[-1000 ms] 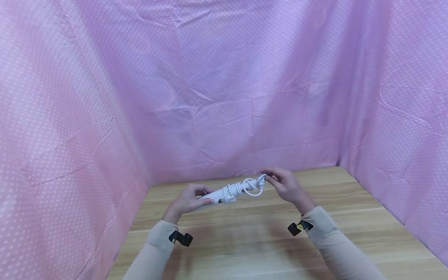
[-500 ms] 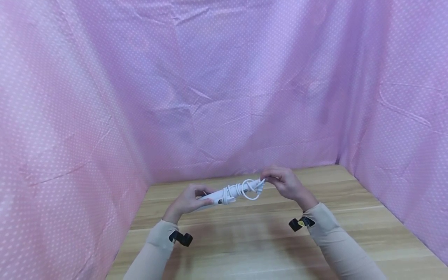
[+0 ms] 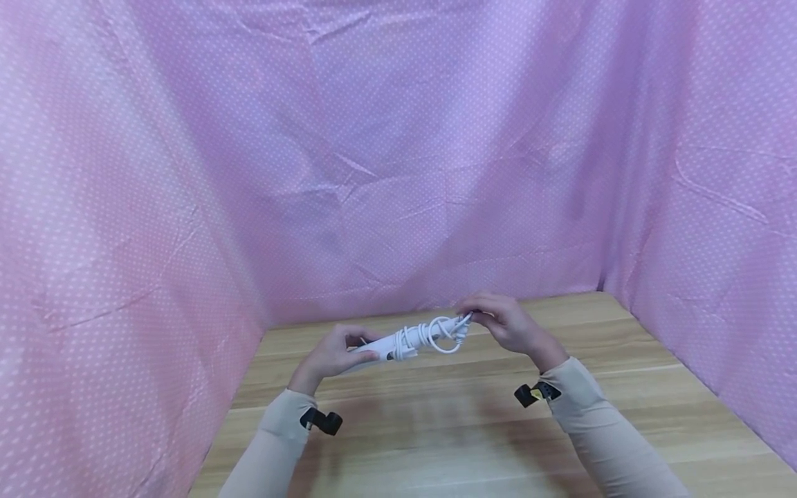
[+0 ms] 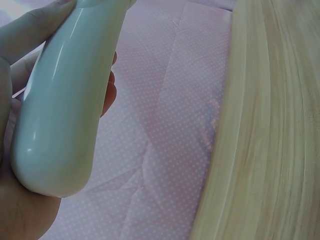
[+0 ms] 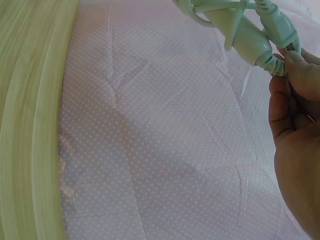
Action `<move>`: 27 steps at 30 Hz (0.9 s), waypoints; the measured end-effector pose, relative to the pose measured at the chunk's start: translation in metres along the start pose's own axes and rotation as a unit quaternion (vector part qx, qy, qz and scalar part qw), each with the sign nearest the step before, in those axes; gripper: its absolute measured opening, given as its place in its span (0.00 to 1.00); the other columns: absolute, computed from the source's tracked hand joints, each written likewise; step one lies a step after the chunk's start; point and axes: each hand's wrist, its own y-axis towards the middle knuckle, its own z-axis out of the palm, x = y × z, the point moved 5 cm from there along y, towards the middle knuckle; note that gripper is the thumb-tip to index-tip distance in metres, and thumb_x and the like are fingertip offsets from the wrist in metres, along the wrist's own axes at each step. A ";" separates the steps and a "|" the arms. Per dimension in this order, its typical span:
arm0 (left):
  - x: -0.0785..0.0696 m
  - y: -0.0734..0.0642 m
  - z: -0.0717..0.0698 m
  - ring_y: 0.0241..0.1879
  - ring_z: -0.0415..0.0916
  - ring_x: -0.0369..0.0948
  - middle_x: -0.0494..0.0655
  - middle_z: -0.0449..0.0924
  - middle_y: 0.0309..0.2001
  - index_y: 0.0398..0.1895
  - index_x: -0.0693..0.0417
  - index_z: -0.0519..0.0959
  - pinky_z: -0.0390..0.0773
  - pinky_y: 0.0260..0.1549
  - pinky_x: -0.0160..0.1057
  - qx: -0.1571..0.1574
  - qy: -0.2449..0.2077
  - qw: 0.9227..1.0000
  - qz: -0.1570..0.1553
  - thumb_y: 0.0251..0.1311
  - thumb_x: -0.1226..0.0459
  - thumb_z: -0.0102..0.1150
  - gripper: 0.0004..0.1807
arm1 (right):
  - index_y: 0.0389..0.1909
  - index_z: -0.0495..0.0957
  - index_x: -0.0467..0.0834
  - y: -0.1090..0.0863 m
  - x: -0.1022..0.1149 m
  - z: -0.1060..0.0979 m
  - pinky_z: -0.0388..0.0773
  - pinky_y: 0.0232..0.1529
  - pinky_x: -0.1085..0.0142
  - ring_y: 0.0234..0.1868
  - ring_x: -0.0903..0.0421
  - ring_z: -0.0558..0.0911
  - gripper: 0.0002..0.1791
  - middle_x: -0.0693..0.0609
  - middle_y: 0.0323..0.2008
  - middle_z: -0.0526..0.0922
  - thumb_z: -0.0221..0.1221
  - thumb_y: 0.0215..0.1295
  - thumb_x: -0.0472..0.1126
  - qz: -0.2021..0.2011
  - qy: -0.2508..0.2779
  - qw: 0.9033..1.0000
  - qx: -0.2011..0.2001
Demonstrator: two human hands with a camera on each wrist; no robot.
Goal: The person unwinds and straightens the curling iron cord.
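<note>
A white hair straightener, long and round-ended, is held up over the table, its right end a little higher. Its white cord is wound several times round the middle and hangs in a loop near the right end. My left hand grips the smooth, wide end, thumb on the near side. At the other end my right hand pinches the cord by the ribbed sleeve where it leaves the tool. The white plug lies alongside that end, right at the thumb.
Below the hands lies a light wood-grain table. Pink dotted cloth hangs at the back and on both sides. Black wrist cameras are strapped over the beige sleeves.
My right hand has shifted slightly at the cord end, and the cord loop and plug there have swung a little. The left hand keeps its grip in nearly the same place.
</note>
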 end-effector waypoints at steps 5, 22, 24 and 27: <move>-0.010 -0.002 0.000 0.36 0.80 0.45 0.58 0.85 0.41 0.44 0.65 0.82 0.82 0.38 0.40 0.007 -0.004 1.000 0.005 0.55 0.69 0.68 0.13 | 0.38 0.82 0.37 -0.008 -0.014 0.002 0.76 0.50 0.73 0.40 0.48 0.82 0.17 0.44 0.37 0.86 0.62 0.49 0.17 -0.002 -0.028 1.000 0.011; 0.011 0.009 -0.010 0.37 0.81 0.45 0.49 0.85 0.39 0.43 0.57 0.83 0.82 0.44 0.49 -0.036 0.007 0.999 0.019 0.54 0.61 0.71 0.15 | 0.42 0.79 0.27 -0.007 -0.006 -0.005 0.77 0.36 0.71 0.34 0.48 0.79 0.15 0.35 0.35 0.82 0.60 0.52 0.16 0.109 0.023 0.991 -0.069; 0.011 0.010 -0.012 0.37 0.81 0.44 0.47 0.85 0.38 0.43 0.55 0.83 0.81 0.43 0.50 -0.042 0.011 0.999 0.013 0.54 0.60 0.71 0.15 | 0.42 0.78 0.25 -0.005 0.002 -0.009 0.76 0.36 0.72 0.33 0.48 0.77 0.15 0.34 0.34 0.81 0.61 0.51 0.16 0.111 0.019 0.988 -0.101; 0.010 0.012 -0.015 0.37 0.80 0.42 0.45 0.84 0.38 0.43 0.53 0.83 0.81 0.40 0.44 -0.053 0.022 0.998 0.007 0.53 0.58 0.72 0.15 | 0.41 0.77 0.22 -0.003 0.007 -0.012 0.75 0.36 0.73 0.33 0.52 0.76 0.15 0.33 0.33 0.80 0.60 0.49 0.14 0.086 0.035 0.986 -0.139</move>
